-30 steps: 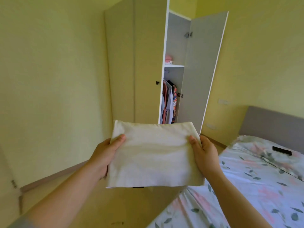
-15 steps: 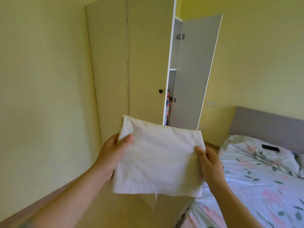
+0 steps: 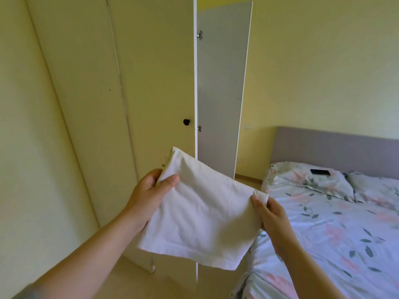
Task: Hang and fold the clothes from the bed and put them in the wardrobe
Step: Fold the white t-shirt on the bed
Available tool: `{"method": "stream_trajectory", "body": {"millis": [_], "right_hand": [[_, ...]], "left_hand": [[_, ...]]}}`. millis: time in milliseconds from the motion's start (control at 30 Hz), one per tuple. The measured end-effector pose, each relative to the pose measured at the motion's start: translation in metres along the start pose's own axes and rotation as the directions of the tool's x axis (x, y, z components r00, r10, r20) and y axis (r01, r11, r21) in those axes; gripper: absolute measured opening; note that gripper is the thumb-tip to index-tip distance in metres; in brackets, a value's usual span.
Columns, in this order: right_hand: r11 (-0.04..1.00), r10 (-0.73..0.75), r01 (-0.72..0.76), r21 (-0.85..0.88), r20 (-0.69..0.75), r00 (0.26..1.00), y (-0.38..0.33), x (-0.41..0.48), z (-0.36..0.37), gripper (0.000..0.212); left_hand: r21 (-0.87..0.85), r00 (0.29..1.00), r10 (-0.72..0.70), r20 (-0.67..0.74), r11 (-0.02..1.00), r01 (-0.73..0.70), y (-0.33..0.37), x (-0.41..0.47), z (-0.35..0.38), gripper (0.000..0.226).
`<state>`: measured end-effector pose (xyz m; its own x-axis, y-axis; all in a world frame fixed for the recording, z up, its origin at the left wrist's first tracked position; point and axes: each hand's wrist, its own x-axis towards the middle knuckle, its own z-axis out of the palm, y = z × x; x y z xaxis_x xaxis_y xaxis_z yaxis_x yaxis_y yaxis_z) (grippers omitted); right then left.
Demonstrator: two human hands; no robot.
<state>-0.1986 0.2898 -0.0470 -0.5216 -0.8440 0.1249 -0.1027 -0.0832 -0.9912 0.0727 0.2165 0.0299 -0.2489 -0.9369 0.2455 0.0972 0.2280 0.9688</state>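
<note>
1. The folded white cloth is up in the air in front of the person. It is between the wardrobe and the bed and rests on neither.
2. The left hand grips the left side, with the thumb lying flat on top. The other fingers are under the cloth, so I cannot tell how they lie.
3. The right hand pinches the right edge. Its fingers are curled round the edge, which bunches up a little there.
4. The cloth tilts, with the left corner high and the near corner hanging low. I think it should be held level so the fold does not slip open.
5. The step now looks like carrying it to the wardrobe. The grey open door shows only a thin gap from here, and the inside is hidden.
6. So it may be best to step round to face the gap first — then pick a shelf.
7. Slide the cloth in flat with both hands and let go only when it rests on something. A one-hand grip could let it flop.
8. The door with the black knob is shut — mind the edge of the open one on the way in.
9. A dark phone lies on a pillow and can stay there.
</note>
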Motion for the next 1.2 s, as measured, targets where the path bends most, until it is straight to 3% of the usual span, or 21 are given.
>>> {"method": "stream_trajectory", "body": {"millis": [133,267,367,500,733,933,1067,1200], "right_hand": [[1.0,-0.004,0.003,-0.005,-0.174,0.985,0.013,0.024,0.02,0.021],[0.999,-0.009,-0.007,-0.05,-0.305,0.952,0.013,0.053,0.044,0.034],[0.997,-0.007,-0.029,-0.077,-0.427,0.904,0.012,0.067,0.052,0.042],[0.992,0.006,-0.076,-0.105,-0.549,0.836,0.01,0.077,0.048,0.031],[0.986,-0.039,-0.085,-0.143,-0.691,0.722,0.013,0.111,0.012,0.032],[0.986,-0.068,-0.059,-0.157,-0.693,0.718,0.031,0.185,-0.017,0.04],[0.978,-0.128,-0.019,-0.21,-0.665,0.736,0.027,0.26,-0.044,0.035],[0.969,-0.171,0.01,-0.248,-0.636,0.752,0.022,0.329,-0.067,0.042]], "left_hand": [[-0.014,0.992,-0.009,0.126,1.0,0.011,-0.024,0.05,-0.009,0.016],[-0.04,0.974,-0.001,0.225,0.999,0.01,-0.037,0.111,-0.02,0.019],[-0.065,0.952,-0.007,0.305,0.998,0.028,-0.044,0.151,-0.017,0.023],[-0.088,0.923,-0.068,0.379,0.99,0.109,-0.068,0.185,0.0,0.017],[-0.101,0.859,-0.109,0.501,0.978,0.182,-0.098,0.234,0.062,0.023],[-0.073,0.882,-0.106,0.459,0.985,0.157,-0.128,0.287,0.113,0.032],[-0.075,0.922,-0.118,0.369,0.985,0.157,-0.142,0.333,0.154,0.028],[-0.085,0.961,-0.099,0.258,0.989,0.125,-0.153,0.371,0.193,0.04]]}}
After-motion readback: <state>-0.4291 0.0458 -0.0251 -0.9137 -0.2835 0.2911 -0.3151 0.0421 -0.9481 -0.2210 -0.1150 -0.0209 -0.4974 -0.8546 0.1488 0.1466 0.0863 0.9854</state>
